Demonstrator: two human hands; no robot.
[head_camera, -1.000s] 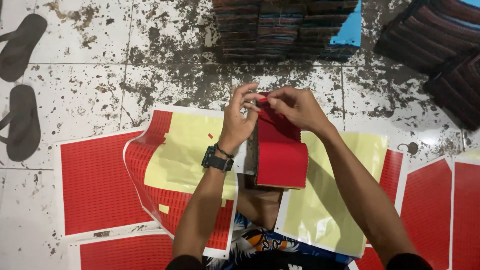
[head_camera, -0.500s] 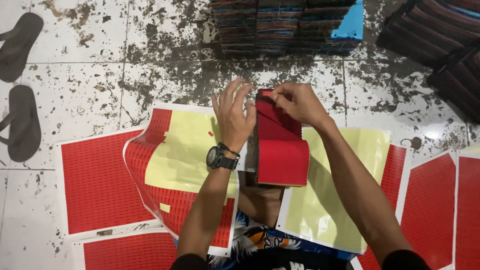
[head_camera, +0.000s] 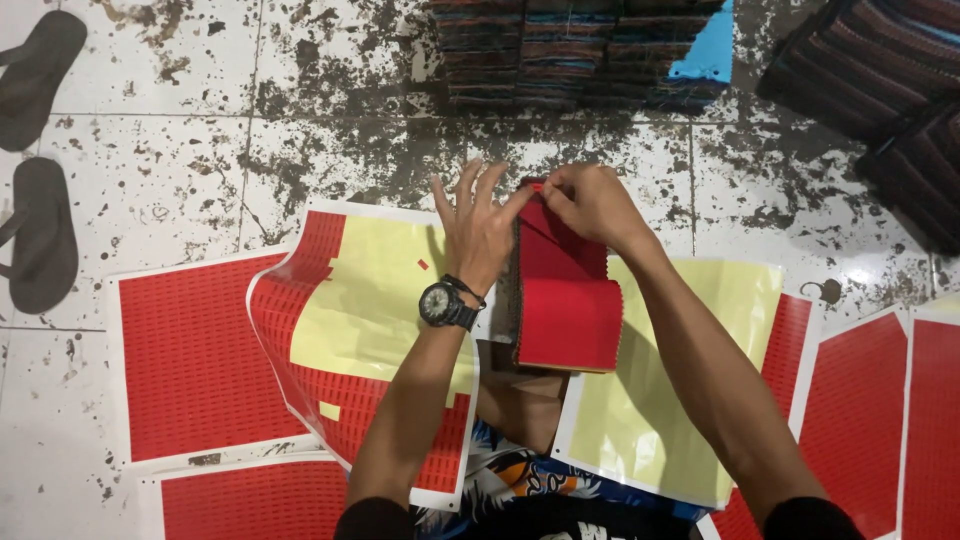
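1. At the far left edge of the floor (head_camera: 180, 170) I note two dark sandals (head_camera: 40, 235), one above the other, well apart from the hands.
2. Right of them, a red sticker sheet (head_camera: 185, 365) lies flat on the tiles, with another red sheet (head_camera: 250, 500) just below it at the near edge.
3. Next comes a curled sheet (head_camera: 370, 300), mostly stripped to its yellow backing, with red stickers left along its left and lower parts. The left forearm crosses over it.
4. The left hand (head_camera: 478, 232), with a black wristwatch (head_camera: 442, 304) on its wrist, has its fingers spread and released. It grips nothing; its thumb side rests against the left edge of the red swatch book (head_camera: 568, 300).
5. The red swatch book stands at the middle of the floor, in front of the person's knee, its red cover facing up.
6. The right hand (head_camera: 590, 205) is at the book's top edge, fingertips pinched on a small red sticker (head_camera: 537, 186) at the top left corner.
7. Under the right forearm lies a second yellow backing sheet (head_camera: 690, 400).
8. At the far edge I see a stack of dark striped cloth (head_camera: 580, 50) with a blue patch, and further folded striped cloth (head_camera: 880, 90) at the far right corner.
9. More red sheets (head_camera: 880, 420) line the right edge.
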